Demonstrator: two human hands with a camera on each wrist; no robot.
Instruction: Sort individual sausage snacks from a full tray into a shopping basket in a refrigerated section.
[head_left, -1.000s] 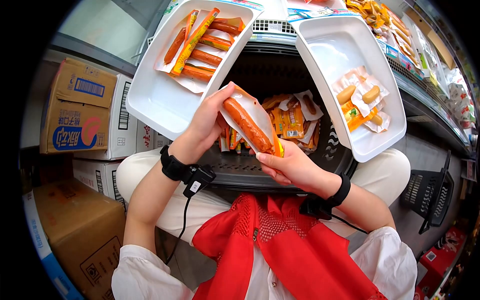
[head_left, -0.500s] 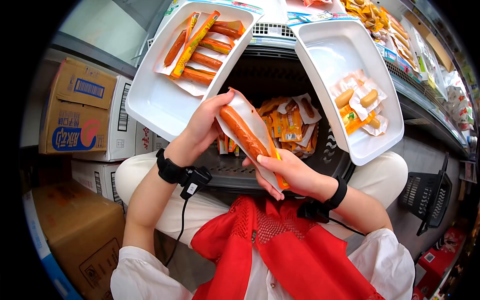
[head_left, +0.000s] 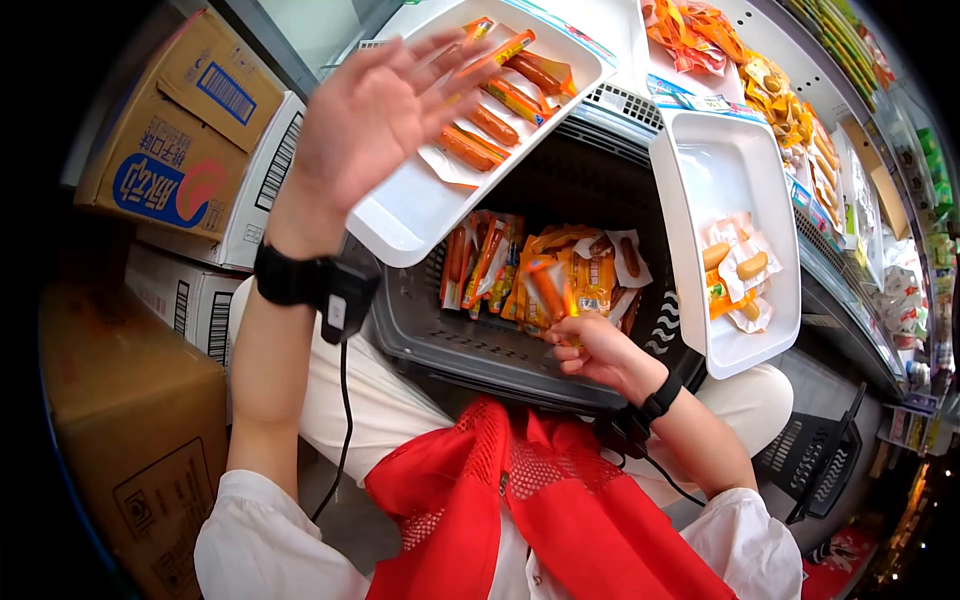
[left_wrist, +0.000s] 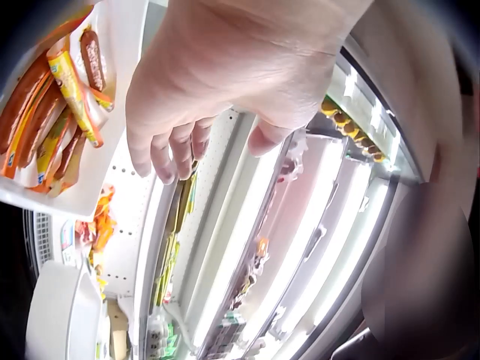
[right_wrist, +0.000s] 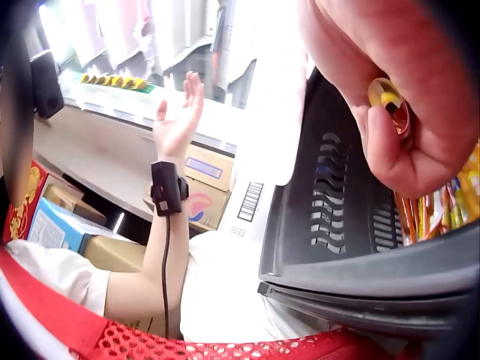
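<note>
My left hand [head_left: 365, 135] is raised with its fingers spread, beside and partly in front of the left white tray [head_left: 395, 222]; it holds nothing. Packaged sausages [head_left: 468, 148] lie in that tray. In the left wrist view the hand [left_wrist: 232, 67] has its fingers apart, and the tray's sausages [left_wrist: 71, 97] are at the left. My right hand [head_left: 605, 355] pinches the lower end of a wrapped sausage [head_left: 549, 290], which stands tilted above the black basket [head_left: 450, 352]. In the right wrist view, curled fingers surround the package's end [right_wrist: 388, 105]. More packets [head_left: 585, 275] lie in the basket.
A second white tray [head_left: 700, 160] with pale sausages stands at the basket's right. Cardboard boxes [head_left: 150, 370] are stacked at the left. Shelves of packaged food [head_left: 790, 115] run along the upper right, and another black basket [head_left: 800, 455] is on the floor.
The left hand has let go of the sausage package and moved up to the left. The right hand still holds a package, now over the basket. The head view has shifted, showing more packets in the basket.
</note>
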